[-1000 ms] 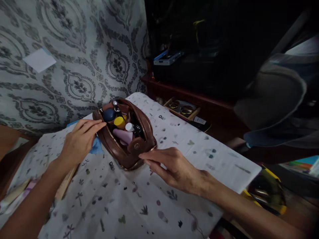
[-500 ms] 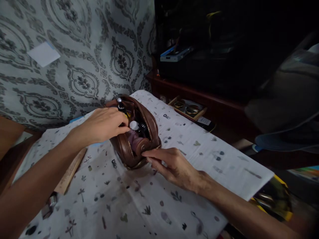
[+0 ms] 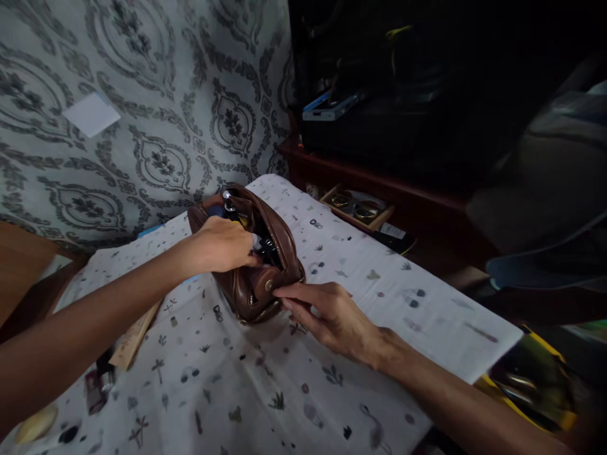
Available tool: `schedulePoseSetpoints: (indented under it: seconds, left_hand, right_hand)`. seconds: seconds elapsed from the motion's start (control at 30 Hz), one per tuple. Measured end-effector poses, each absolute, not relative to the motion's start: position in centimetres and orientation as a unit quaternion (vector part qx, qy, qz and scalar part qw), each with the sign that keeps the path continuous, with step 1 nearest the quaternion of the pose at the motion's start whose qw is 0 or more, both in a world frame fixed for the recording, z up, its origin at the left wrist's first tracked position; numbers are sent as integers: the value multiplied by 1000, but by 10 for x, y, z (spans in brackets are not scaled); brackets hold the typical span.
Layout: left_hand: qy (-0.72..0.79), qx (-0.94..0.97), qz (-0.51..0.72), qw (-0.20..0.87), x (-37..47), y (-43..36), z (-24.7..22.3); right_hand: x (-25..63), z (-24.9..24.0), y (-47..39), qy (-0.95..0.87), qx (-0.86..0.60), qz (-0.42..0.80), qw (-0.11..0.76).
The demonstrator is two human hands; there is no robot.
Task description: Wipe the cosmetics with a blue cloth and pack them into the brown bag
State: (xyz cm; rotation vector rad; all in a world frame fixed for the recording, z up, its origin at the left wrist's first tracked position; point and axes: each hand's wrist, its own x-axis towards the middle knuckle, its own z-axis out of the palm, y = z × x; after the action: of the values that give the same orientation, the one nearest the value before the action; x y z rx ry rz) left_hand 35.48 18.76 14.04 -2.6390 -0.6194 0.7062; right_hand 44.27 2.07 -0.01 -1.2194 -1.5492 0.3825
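A brown leather cosmetic bag (image 3: 284, 243) lies unzipped on a white patterned cloth. My left hand (image 3: 225, 243) reaches over the near side into its opening, fingers curled together; whatever they grip is hidden. Beside those fingertips are a pale-capped container (image 3: 257, 242) and a black item (image 3: 268, 248), and a bottle with a silver top (image 3: 228, 201) stands farther back in the bag. At the bag's front end, my right hand (image 3: 327, 309) pinches the edge between thumb and finger, close to a round metal snap (image 3: 269, 285).
The patterned cloth (image 3: 379, 303) covers the table. On its left lie a flat wooden piece (image 3: 135, 341), small bottles (image 3: 96, 390) and a pale round item (image 3: 36, 424). An open drawer (image 3: 382, 218) with round items borders the right side. A patterned wall (image 3: 161, 164) rises behind.
My left hand has moved right and deeper into the bag, now covering part of the pale-capped container. My right hand keeps its hold on the bag's end. The view has shifted slightly.
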Motion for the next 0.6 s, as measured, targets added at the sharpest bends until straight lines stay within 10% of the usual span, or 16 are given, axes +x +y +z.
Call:
schedulePoseSetpoints:
  seconds: [0.6]
  left_hand:
    - [-358, -899, 196, 162, 332, 211, 167]
  right_hand:
    - [452, -1, 13, -633, -522, 176, 545]
